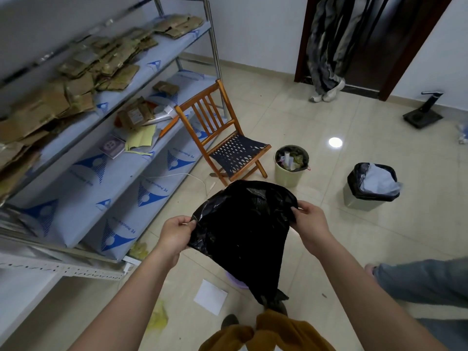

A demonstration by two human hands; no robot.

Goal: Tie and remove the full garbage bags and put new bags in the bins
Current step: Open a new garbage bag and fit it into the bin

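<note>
I hold an empty black garbage bag (243, 234) spread out in front of me at waist height. My left hand (177, 230) pinches its left edge and my right hand (307, 219) pinches its right edge. The bag's closed end hangs down toward my feet. Ahead on the floor stands a round pale green bin (288, 177) full of rubbish, with no visible liner over its rim. To its right a square bin (359, 198) wears a black liner and holds white crumpled paper.
A small wooden folding chair (225, 138) stands left of the round bin. A metal shelf rack (101, 138) with cardboard fills the left side. Another person's leg (425, 277) is at right. A white paper sheet (210, 296) lies on the tiled floor near my feet.
</note>
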